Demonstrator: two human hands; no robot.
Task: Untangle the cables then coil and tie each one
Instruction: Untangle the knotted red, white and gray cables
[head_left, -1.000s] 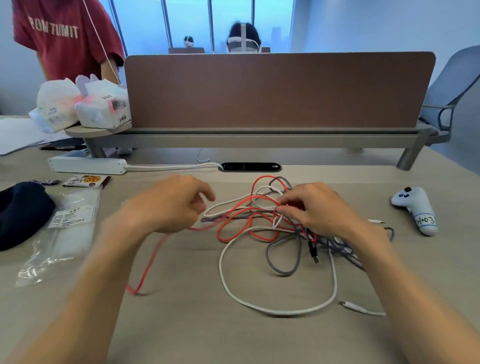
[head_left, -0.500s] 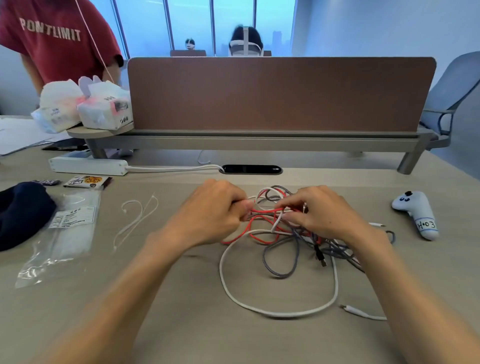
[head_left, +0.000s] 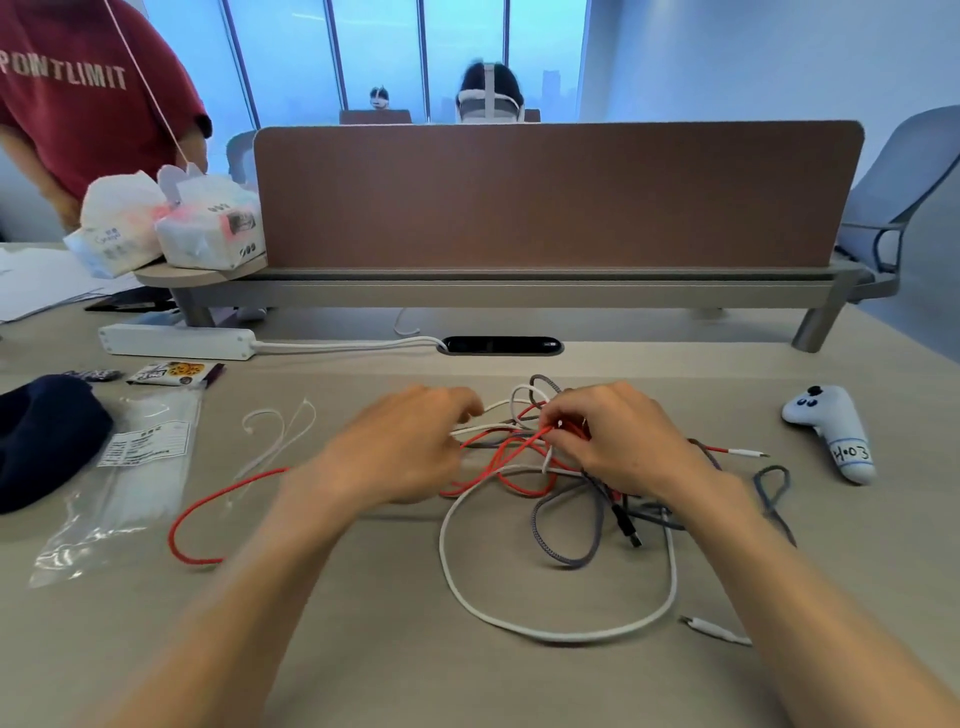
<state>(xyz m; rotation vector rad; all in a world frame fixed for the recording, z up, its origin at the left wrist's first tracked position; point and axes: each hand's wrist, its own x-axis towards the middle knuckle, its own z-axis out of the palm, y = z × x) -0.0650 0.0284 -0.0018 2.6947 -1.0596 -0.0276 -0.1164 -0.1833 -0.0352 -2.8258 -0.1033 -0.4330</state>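
I see my right hand (head_left: 618, 441) knuckles-up, pinching the red cable (head_left: 244, 480); my left hand (head_left: 400, 452) curls blurred beside the tangle (head_left: 545, 467), grip unclear

Of the person, two bare forearms and two bare hands show. The left forearm (head_left: 249, 597) is uncovered from the wrist to the picture's lower edge, and so is the right forearm (head_left: 810, 597). The left hand (head_left: 400, 452) is smeared by motion blur, its fingers indistinct. The right hand (head_left: 618, 441) is sharper, with knuckles showing on its back.
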